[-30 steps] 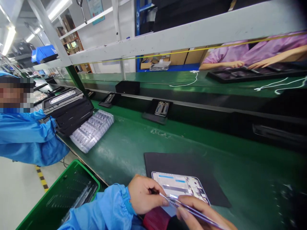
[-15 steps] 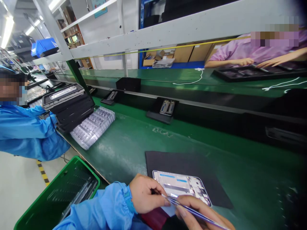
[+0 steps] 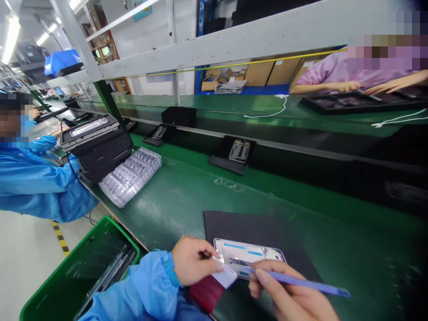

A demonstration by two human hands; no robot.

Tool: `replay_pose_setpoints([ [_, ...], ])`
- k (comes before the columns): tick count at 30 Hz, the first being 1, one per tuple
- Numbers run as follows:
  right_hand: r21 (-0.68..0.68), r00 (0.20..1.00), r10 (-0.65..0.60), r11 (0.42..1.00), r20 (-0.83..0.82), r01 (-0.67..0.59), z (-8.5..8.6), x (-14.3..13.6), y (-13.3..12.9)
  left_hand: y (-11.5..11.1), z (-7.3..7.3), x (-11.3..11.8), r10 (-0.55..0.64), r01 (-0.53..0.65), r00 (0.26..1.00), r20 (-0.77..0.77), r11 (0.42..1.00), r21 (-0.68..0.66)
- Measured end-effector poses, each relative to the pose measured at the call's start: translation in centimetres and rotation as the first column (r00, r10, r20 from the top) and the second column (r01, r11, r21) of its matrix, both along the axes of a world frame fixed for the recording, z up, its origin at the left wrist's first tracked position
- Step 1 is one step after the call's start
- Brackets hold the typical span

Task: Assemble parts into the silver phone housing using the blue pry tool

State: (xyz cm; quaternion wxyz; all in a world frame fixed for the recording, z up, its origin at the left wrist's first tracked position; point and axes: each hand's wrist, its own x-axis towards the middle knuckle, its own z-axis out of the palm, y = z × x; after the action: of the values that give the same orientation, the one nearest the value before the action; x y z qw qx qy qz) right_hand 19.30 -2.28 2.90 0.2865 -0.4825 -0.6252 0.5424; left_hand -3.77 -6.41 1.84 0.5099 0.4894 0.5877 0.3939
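Between the thumb and fingers of my left hand (image 3: 194, 262) is a small white piece of paper (image 3: 226, 275). My right hand (image 3: 284, 285) grips slim purple tweezers (image 3: 307, 282), their tip pointing left over a silver phone frame (image 3: 234, 248). Blue strips mark the inside of that frame, which lies on a black mat (image 3: 224, 223). Both hands are at the frame's near edge and hide part of it. A dark red patch (image 3: 206, 292) shows below the paper.
A green bin (image 3: 80, 263) stands left of the bench. Stacked clear plastic trays (image 3: 133, 176) sit at its left edge, near a co-worker in blue (image 3: 43, 183). Another phone frame (image 3: 240, 150) rests on a black pad beyond. Across the bench, a person in pink (image 3: 327, 73) handles a black tray (image 3: 361, 104).
My right hand has moved slightly right and the tweezers have swung flatter, apart from my left fingers. The white paper in my left hand now shows more fully. My left hand shifted slightly left.
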Motion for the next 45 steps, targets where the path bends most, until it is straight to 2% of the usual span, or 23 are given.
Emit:
replay_pose_setpoints([
  [4, -0.127, 0.998, 0.053, 0.991, 0.046, -0.047, -1.2, -1.3, 2.3, 0.3, -2.3, -3.1, 0.196, -0.196, 0.975, 0.102, 0.981, -0.012],
  [8, -0.161, 0.98, 0.146, 0.979, 0.138, -0.123, -1.7, -2.8, 2.9, 0.5, -3.8, -4.4, 0.228, -0.226, 0.958, 0.176, 0.974, -0.03],
  [13, -0.118, 0.946, 0.219, 0.974, 0.24, -0.196, -1.2, -3.4, 2.6, 0.8, -4.0, -4.1, 0.237, -0.232, 0.943, 0.234, 0.971, -0.05],
  [22, -0.083, 0.921, 0.221, 0.975, 0.322, -0.205, -1.3, -3.7, 2.5, 0.6, -4.0, -4.0, 0.227, -0.219, 0.938, 0.263, 0.974, -0.058],
  [25, -0.034, 0.918, 0.216, 0.976, 0.333, -0.217, -1.5, -3.8, 2.4, 0.6, -4.0, -4.0, 0.22, -0.213, 0.94, 0.261, 0.976, -0.054],
  [28, 0.071, 0.921, 0.199, 0.969, 0.335, -0.235, -1.8, -3.7, 2.1, 0.6, -4.2, -4.0, 0.214, -0.207, 0.943, 0.255, 0.977, -0.052],
  [34, 0.311, 0.931, 0.191, 0.905, 0.31, -0.29, -2.5, -2.9, 0.8, 0.5, -4.4, -4.0, 0.203, -0.197, 0.948, 0.245, 0.979, -0.048],
  [40, 0.368, 0.934, 0.201, 0.878, 0.294, -0.305, -2.5, -3.2, 0.5, 1.2, -3.9, -4.0, 0.224, -0.221, 0.954, 0.198, 0.975, -0.035],
  [43, 0.412, 0.965, 0.123, 0.886, 0.232, -0.212, -1.3, -2.8, 0.1, 1.6, -3.6, -3.6, 0.198, -0.2, 0.962, 0.189, 0.98, -0.009],
  [45, 0.47, 0.986, 0.052, 0.874, 0.158, -0.121, -0.1, -0.9, -0.1, 2.0, -3.7, -3.3, 0.185, -0.19, 0.967, 0.177, 0.982, 0.01],
])
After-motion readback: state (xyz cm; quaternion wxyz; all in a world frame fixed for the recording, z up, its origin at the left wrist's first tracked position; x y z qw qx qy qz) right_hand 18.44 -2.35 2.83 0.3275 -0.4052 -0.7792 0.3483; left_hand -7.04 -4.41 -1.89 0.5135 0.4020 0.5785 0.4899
